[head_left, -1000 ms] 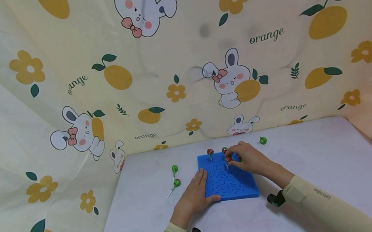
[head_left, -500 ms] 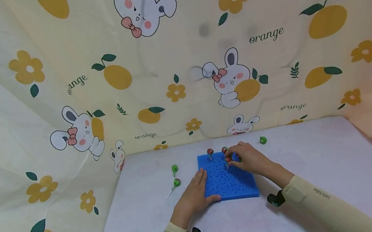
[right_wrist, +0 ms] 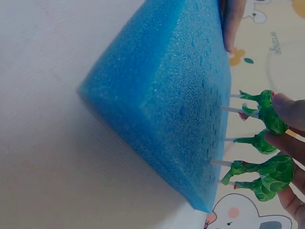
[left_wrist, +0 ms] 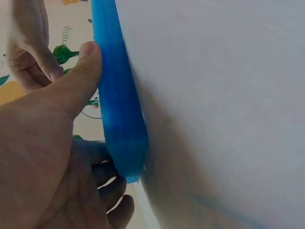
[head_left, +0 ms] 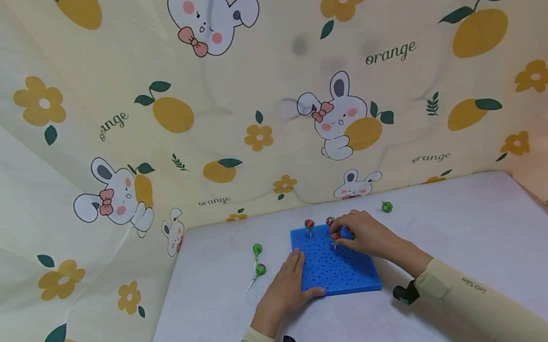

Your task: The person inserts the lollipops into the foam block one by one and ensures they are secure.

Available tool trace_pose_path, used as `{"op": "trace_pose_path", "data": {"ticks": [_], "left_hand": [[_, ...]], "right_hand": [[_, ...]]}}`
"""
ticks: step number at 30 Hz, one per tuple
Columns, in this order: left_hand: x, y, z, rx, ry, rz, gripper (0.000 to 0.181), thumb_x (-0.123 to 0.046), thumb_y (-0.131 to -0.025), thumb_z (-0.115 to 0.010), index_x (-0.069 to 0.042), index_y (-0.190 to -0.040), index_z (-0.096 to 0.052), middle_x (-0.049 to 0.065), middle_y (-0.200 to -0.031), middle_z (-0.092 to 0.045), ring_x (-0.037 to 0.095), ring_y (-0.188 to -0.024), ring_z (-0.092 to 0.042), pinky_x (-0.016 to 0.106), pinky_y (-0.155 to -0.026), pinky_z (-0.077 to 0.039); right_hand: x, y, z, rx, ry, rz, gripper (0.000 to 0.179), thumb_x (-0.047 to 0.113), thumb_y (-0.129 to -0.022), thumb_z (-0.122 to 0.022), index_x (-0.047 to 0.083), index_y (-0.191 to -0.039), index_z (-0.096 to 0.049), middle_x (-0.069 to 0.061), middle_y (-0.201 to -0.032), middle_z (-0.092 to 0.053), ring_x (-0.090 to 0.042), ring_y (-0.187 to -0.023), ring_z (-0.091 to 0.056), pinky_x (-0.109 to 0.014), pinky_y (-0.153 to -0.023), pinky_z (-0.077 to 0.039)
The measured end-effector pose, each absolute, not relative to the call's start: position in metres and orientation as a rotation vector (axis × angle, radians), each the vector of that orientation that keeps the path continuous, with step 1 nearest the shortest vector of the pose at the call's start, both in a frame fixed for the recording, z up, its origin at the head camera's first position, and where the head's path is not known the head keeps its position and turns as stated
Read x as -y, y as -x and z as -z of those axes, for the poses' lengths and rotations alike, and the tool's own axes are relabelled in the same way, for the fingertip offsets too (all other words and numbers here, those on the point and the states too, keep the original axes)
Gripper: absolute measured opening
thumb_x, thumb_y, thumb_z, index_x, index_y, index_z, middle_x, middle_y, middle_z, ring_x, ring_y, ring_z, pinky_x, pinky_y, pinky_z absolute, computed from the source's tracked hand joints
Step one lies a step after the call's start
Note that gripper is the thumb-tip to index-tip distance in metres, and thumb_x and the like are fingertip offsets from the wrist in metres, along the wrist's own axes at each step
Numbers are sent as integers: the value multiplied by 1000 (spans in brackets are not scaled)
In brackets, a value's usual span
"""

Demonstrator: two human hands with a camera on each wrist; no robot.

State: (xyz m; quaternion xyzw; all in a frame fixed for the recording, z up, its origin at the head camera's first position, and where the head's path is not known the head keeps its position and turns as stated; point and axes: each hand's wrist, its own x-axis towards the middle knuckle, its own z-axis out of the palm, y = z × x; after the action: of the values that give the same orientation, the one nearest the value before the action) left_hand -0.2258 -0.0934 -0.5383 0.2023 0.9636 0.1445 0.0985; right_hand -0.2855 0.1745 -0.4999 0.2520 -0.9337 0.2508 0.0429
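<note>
A blue foam block (head_left: 339, 274) dotted with small holes lies on the table. My left hand (head_left: 286, 282) rests along its left side, fingers extended, the thumb (left_wrist: 78, 78) on the near edge. Over the far part of the block, my right hand (head_left: 364, 231) pinches the wrapped head of a lollipop (head_left: 335, 235) between thumb and fingers. In the right wrist view, that lollipop's (right_wrist: 272, 119) white stick reaches the block's holed face. Several others stand around it, including a green-wrapped lollipop (right_wrist: 276, 174) close to the lower fingers. One red-topped lollipop (head_left: 309, 224) stands at the far left.
Two green lollipops (head_left: 257, 248) lie on the white table (head_left: 212, 324) left of the block. Another green lollipop (head_left: 387, 207) sits beyond the right hand, near the back. A printed cloth (head_left: 240, 92) rises behind the table as a wall.
</note>
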Motion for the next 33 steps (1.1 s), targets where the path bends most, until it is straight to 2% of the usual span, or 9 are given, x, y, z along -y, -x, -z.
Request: {"op": "trace_pose_path", "data": {"ticks": [10, 17, 24, 33], "left_hand": [[94, 226, 538, -2851, -604, -427, 106, -66, -97, -69, -4, -171, -24, 13, -179, -20, 32, -164, -23, 49, -129, -33], [94, 226, 538, -2856, -607, -413, 106, -66, -97, -69, -4, -170, -25, 13, -179, -21, 32, -164, -23, 49, -129, -33], [94, 226, 539, -2849, -599, -428, 106, -66, -96, -69, -4, -170, -25, 13, -179, -21, 32, -164, -23, 49, -129, -33], [94, 226, 538, -2847, -594, -428, 106, -66, -96, -70, -4, -170, -25, 12, -179, -20, 32, -164, -23, 48, -130, -32]], "right_hand": [[-176, 285, 498, 2866, -719, -817, 34, 28, -97, -84, 13, -126, -77, -6, -119, -75, -30, -106, -67, -44, -87, -63], [-181, 279, 492, 2824, -726, -882, 33, 27, -100, -81, 11, -128, -76, -12, -125, -74, -34, -108, -68, -47, -89, -63], [-190, 270, 487, 2708, -737, -870, 29, 20, -99, -81, 11, -126, -75, -9, -123, -75, -34, -110, -67, -53, -94, -60], [-204, 264, 488, 2702, -671, -880, 31, 22, -99, -81, 10, -127, -74, -9, -126, -73, -33, -111, -66, -52, -93, -61]]}}
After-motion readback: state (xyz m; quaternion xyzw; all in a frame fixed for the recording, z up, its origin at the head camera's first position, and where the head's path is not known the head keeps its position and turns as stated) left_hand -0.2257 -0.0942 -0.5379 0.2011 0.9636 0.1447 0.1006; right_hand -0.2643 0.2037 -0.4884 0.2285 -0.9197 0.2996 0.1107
